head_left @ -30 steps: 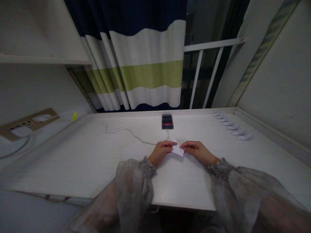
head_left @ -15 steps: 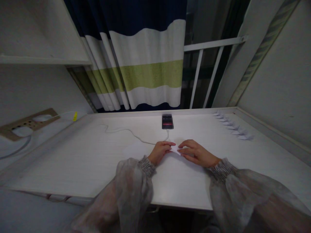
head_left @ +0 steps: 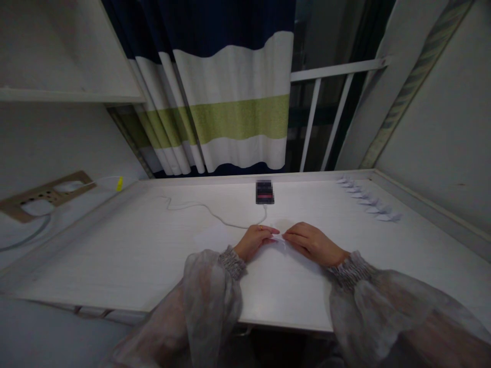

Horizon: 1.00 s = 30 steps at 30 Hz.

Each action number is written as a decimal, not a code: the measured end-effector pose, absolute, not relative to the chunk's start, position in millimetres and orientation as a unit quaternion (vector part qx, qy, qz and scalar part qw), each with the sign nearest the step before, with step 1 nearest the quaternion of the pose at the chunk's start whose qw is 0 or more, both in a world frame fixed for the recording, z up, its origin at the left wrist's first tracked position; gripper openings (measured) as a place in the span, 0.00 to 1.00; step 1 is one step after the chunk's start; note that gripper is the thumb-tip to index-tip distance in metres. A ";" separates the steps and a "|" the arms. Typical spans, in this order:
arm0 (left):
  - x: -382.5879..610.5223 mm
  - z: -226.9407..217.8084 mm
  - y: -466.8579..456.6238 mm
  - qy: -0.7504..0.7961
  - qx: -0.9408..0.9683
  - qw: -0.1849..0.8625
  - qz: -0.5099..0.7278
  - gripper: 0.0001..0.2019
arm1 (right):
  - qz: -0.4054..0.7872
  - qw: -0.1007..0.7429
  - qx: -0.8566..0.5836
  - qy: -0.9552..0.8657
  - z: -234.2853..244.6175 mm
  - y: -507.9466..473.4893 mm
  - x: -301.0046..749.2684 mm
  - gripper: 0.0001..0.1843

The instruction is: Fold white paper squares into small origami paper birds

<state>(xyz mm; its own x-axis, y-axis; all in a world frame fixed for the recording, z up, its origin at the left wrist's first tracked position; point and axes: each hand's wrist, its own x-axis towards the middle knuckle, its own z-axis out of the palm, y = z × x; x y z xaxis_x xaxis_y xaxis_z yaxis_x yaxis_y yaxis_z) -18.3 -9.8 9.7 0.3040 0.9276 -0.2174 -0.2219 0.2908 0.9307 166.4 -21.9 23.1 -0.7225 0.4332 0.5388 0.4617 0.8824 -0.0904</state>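
Observation:
Between my hands, above the white desk (head_left: 284,301), is a small piece of folded white paper (head_left: 278,238). My left hand (head_left: 256,240) pinches its left side between thumb and fingers, a ring showing on one finger. From the other side my right hand (head_left: 312,243) has its fingertips closed together on the paper's right edge. Most of the folds are covered by the fingers. A flat sheet of white paper (head_left: 210,237) lies to the left of my left hand.
A phone (head_left: 264,192) with a white cable (head_left: 215,214) lies behind my hands. Several folded paper pieces (head_left: 368,202) stand in a row at the back right. A socket strip (head_left: 46,197) is on the left wall, and a striped curtain (head_left: 238,112) hangs behind the desk.
The fingers of my right hand have drawn together onto the paper's right edge. The paper now looks narrower and is seen more edge-on. My left hand has barely moved.

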 end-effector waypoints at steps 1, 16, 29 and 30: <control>-18.4 9.5 -9.7 0.416 0.425 0.688 0.417 0.07 | -0.022 0.283 -0.246 -0.927 22.7 -21.8 166.2 0.14; -17.0 6.5 -11.4 0.345 0.471 0.712 0.390 0.16 | 0.123 0.311 -0.314 -0.889 15.9 -20.6 162.0 0.11; -14.8 -1.6 -11.1 0.351 0.500 0.679 0.407 0.17 | 0.196 0.331 -0.379 -0.842 13.4 -20.2 156.5 0.06; -15.1 -1.3 -11.1 0.352 0.499 0.680 0.406 0.17 | 0.204 0.334 -0.385 -0.836 13.3 -20.0 156.3 0.06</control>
<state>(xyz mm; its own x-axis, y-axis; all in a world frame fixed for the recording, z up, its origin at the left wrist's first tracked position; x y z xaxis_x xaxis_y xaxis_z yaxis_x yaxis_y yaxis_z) -15.1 -11.1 -1.3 0.4236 0.9029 -0.0737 -0.2015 0.1732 0.9641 156.3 -20.0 13.3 -0.4807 0.7794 0.4018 0.5067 0.6208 -0.5982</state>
